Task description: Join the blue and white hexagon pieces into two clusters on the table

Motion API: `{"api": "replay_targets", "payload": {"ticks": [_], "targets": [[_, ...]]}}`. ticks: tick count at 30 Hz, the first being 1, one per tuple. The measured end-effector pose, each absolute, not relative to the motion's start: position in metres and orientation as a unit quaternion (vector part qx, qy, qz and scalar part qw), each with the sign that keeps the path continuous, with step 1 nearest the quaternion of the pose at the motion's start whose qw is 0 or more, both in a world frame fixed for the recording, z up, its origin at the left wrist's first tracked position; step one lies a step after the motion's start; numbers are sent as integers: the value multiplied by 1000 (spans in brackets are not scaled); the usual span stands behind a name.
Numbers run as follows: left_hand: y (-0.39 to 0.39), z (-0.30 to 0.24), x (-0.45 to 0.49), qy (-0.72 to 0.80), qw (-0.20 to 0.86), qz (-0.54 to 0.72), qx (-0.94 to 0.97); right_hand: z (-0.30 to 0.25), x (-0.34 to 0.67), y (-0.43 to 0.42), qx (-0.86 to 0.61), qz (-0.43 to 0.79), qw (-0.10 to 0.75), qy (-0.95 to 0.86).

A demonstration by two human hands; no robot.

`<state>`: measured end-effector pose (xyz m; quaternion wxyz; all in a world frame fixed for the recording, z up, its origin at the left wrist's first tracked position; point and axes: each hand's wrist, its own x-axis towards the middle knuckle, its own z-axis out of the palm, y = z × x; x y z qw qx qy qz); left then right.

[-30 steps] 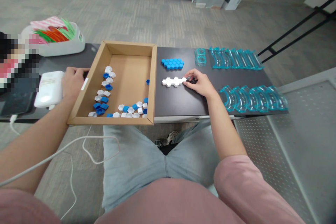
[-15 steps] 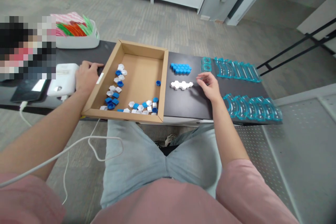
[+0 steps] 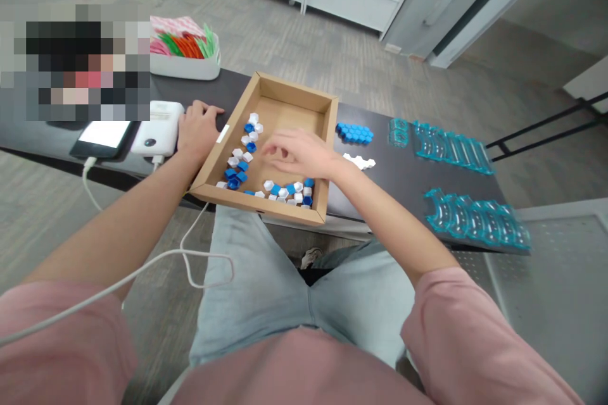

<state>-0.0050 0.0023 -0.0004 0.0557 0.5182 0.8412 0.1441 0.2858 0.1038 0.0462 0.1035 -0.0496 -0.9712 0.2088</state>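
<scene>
My right hand is over the cardboard box, fingers pointing left and apart, with nothing visible in them. Beneath and around it, small blue and white hexagonal pieces lie in the box, such as a white piece along the left side and a dark blue piece in the front right corner. My left hand rests on the table outside the box's left wall, fingers stretched out. Right of the box lie a block of blue hexagons and a row of white hexagons, partly behind my right wrist.
Clear teal plastic pieces line the table's right end, with more teal pieces behind. At left are a white device, a phone and a white basket of coloured sticks. A white cable crosses above my lap. A person sits at left.
My right hand has moved left from beside the white hexagons to over the box. My left hand stays by the box's left wall. The view has shifted, so the table appears further right.
</scene>
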Motion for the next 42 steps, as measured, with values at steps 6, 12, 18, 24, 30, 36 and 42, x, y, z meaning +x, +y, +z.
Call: {"api": "replay_targets", "payload": {"ticks": [6, 12, 18, 24, 30, 36, 42], "targets": [[3, -10, -5, 846, 24, 161, 507, 39, 215, 86, -44, 34, -8, -998], [3, -12, -7, 841, 27, 168, 514, 32, 219, 83, -68, 27, -12, -997], [3, -7, -8, 835, 48, 158, 525, 29, 236, 93, -64, 146, 10, -987], [4, -5, -6, 845, 43, 134, 516, 41, 293, 95, -85, 248, 155, -953], [5, -2, -5, 844, 41, 130, 518, 36, 416, 111, -236, 226, 286, -901], [6, -2, -6, 848, 35, 123, 514, -9, 519, 118, -439, 240, 362, -787], [8, -5, -15, 854, 35, 106, 509, -38, 531, 111, -455, 237, 407, -756]]}}
